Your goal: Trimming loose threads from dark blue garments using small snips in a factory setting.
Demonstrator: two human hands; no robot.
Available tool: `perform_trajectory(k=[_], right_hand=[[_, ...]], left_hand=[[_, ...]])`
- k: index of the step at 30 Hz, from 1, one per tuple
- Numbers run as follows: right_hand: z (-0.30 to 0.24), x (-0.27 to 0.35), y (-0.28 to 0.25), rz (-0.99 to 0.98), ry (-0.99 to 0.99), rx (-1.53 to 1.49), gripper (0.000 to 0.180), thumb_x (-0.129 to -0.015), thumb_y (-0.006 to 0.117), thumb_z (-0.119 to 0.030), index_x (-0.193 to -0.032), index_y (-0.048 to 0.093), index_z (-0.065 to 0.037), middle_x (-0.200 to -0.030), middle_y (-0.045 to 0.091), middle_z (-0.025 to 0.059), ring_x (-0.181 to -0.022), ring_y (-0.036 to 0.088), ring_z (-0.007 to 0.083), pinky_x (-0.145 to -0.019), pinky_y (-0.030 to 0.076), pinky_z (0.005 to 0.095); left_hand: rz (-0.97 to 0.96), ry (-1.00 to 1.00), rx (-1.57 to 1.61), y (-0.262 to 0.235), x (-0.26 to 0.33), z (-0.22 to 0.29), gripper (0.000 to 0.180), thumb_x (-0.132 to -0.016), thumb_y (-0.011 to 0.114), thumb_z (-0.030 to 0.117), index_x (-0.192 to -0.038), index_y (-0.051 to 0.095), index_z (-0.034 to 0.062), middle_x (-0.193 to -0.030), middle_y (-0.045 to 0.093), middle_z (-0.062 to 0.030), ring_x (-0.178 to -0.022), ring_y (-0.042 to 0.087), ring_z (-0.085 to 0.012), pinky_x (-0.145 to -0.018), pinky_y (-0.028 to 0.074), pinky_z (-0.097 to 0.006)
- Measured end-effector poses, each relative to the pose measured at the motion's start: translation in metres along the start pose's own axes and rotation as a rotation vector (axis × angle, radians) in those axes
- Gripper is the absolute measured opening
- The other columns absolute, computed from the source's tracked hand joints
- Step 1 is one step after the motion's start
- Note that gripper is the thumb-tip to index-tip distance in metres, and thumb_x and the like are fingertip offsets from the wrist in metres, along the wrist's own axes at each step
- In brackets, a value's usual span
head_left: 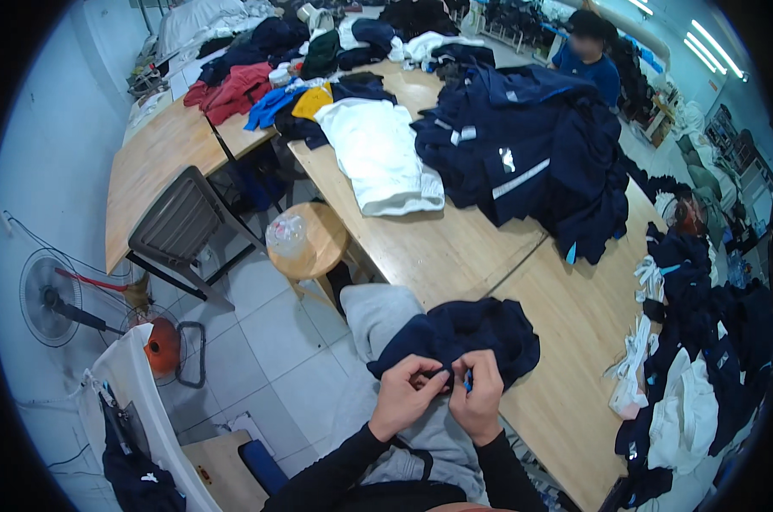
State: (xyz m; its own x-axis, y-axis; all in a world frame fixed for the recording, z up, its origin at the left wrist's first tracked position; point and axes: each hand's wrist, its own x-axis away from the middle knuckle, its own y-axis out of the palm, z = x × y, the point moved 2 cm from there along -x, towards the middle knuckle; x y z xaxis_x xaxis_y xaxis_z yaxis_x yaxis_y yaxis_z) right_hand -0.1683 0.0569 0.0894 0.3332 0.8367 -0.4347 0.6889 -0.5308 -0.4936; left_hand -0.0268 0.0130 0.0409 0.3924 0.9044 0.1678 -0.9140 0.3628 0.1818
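A dark navy garment lies bunched at the near edge of the wooden table, partly over a grey cloth. My left hand is closed, its thumb and fingers pinching the garment's near edge. Close beside it, my right hand is closed around a small blue object at that same edge. Most of this object is hidden by the fingers, so its kind cannot be made out. More grey fabric hangs below my hands, over my lap.
On the table sit a folded white garment stack and a large navy garment pile. A stool holding a clear plastic bag stands left, near a chair. More clothes heap at right. A person is beyond the pile.
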Motion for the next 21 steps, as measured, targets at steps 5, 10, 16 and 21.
perform_trajectory(k=[5,10,16,21], right_hand=[[0.021,0.007,-0.007,-0.089,0.230,-0.202,0.005,-0.104,0.061,-0.003,-0.101,0.060,0.001,-0.079,0.054,0.0104,-0.070,0.055,0.0180,-0.066,0.045,0.0314],[0.020,0.027,-0.019,-0.070,0.483,-0.605,0.020,-0.106,0.065,-0.013,-0.116,0.057,0.002,-0.086,0.060,0.0061,-0.074,0.051,0.0094,-0.066,0.042,0.0261],[-0.001,0.038,-0.016,-0.114,0.310,-0.251,0.032,-0.094,0.082,-0.008,-0.114,0.059,0.003,-0.088,0.070,0.0104,-0.074,0.066,0.0119,-0.067,0.052,0.0269],[-0.008,0.040,-0.014,-0.092,0.253,-0.142,0.035,-0.088,0.090,-0.011,-0.105,0.063,0.002,-0.083,0.072,0.0101,-0.069,0.072,0.0144,-0.062,0.055,0.0270]], left_hand=[[0.025,-0.150,0.180,-0.010,-0.009,0.014,0.013,-0.099,0.077,0.003,-0.110,0.071,-0.0034,-0.092,0.074,-0.0047,-0.079,0.074,-0.0116,-0.072,0.060,-0.026],[-0.007,-0.227,0.351,-0.018,-0.009,0.013,0.015,-0.099,0.075,0.000,-0.114,0.071,-0.0014,-0.094,0.073,-0.0040,-0.075,0.072,-0.0141,-0.075,0.060,-0.028],[0.020,-0.239,0.325,-0.015,0.004,0.012,0.023,-0.092,0.083,-0.001,-0.110,0.069,-0.0016,-0.088,0.070,-0.0006,-0.071,0.067,-0.0055,-0.066,0.054,-0.020],[-0.011,-0.206,0.292,-0.016,0.010,0.013,0.023,-0.091,0.084,-0.002,-0.108,0.069,-0.0014,-0.091,0.068,0.0011,-0.071,0.065,-0.0034,-0.065,0.052,-0.018]])
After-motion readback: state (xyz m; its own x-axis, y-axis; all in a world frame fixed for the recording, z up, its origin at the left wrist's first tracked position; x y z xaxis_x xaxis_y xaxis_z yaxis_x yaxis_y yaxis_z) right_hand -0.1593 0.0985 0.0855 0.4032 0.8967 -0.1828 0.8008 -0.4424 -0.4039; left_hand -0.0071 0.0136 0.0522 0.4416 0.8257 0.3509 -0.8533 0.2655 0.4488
